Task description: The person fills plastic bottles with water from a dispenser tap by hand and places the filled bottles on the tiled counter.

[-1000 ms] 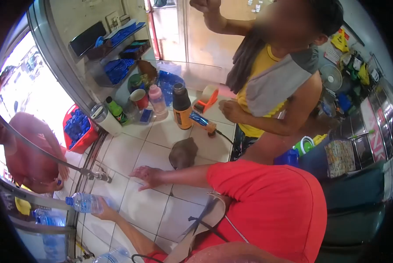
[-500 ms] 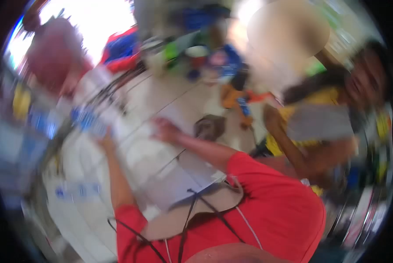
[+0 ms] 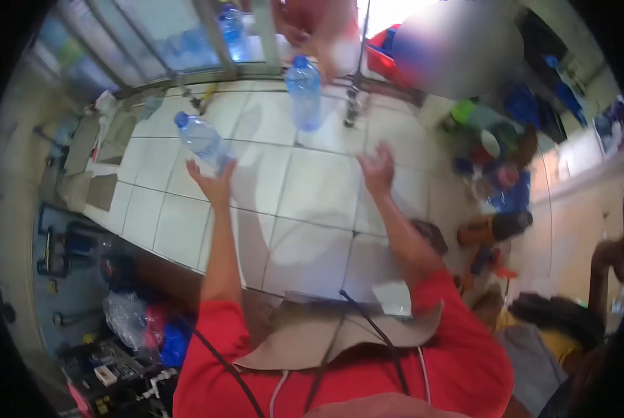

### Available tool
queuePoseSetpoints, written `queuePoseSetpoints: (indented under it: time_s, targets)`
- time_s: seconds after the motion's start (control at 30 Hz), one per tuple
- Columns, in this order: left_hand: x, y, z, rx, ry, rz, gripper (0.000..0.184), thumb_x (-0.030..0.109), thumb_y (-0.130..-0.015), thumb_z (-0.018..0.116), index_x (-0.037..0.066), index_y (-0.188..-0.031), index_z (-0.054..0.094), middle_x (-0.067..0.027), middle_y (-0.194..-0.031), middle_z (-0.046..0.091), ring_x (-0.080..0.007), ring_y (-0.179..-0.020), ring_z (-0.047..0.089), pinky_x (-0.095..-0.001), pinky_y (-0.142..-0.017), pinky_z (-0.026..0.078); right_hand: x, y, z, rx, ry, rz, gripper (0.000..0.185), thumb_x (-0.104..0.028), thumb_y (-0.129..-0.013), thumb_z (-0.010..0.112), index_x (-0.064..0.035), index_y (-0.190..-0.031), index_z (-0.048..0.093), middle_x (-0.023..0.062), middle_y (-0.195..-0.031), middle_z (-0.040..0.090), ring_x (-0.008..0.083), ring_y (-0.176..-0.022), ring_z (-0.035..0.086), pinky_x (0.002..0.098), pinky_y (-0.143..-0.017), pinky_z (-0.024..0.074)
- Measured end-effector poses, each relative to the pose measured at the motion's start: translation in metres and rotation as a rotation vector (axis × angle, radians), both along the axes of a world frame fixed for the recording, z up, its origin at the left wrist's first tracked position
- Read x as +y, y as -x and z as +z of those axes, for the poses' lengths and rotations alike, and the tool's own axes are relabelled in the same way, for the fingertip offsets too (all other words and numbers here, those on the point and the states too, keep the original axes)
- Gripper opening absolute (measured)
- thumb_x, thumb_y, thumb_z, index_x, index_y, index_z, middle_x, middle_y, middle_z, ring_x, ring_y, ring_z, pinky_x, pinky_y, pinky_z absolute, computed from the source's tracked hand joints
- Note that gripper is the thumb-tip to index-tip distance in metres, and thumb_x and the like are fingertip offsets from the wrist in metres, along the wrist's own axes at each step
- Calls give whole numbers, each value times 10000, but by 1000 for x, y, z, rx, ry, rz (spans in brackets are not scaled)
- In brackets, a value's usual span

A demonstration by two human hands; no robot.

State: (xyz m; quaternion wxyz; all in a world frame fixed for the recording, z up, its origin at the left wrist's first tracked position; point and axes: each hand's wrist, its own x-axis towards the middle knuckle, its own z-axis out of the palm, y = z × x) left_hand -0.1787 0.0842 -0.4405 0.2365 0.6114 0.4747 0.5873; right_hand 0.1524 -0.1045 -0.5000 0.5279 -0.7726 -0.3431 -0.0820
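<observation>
My left hand (image 3: 216, 187) has its fingers spread beside the base of a clear water bottle (image 3: 204, 141) with a blue cap; whether they touch is hard to tell. My right hand (image 3: 378, 168) is held open over the white tiled counter (image 3: 315, 182), fingers curved and apart, nothing in it. Between and beyond the hands, a second blue-capped water bottle (image 3: 303, 97) stands upright on the tiles.
A metal tap (image 3: 351, 108) rises at the counter's back edge, with another fitting (image 3: 195, 97) to the left. Bottles and cluttered items (image 3: 496, 157) stand at right. A person in yellow (image 3: 569, 341) is at lower right; another stands behind the counter.
My view has swung left and steadied from a blur. Both hands are farther apart in view, and the two bottles now show clearly.
</observation>
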Motion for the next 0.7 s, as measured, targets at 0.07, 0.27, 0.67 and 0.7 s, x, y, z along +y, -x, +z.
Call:
queuePoseSetpoints:
  time_s: [0.07,0.27,0.67,0.7]
  targets:
    - [1,32,-35,46,105,-122,969,225,-722,879,-19,-1467,310,-195,-1426,430,-299,-1262,478,-380,-1104,360,-28,10,-41,45,77,8,739,-333,-775,802,-28,-1364,478,148,-1190,615,317,-1002,611,401,-881,497]
    - [-10,4,-10,-75,166,-117,583,135,-777,812,6,-1270,530,-140,-1174,613,-242,-1091,592,-323,-943,462,57,-57,-15,118,66,197,980,-304,-745,838,-71,-1520,286,122,-1291,547,265,-982,596,369,-855,504]
    - [-133,-102,399,-197,-210,-733,689,106,-687,877,7,-1269,520,-142,-1098,650,-217,-960,648,-334,-845,525,62,-53,12,200,137,302,834,-292,-842,694,-107,-1547,289,130,-1373,554,325,-1191,566,359,-974,455]
    - [-136,-107,410,-189,-167,-773,657,116,-686,879,-10,-1238,545,-142,-1077,662,-214,-934,655,-333,-816,535,64,-53,8,205,145,297,833,-288,-841,692,-103,-1547,290,130,-1388,543,322,-1211,555,358,-982,448]
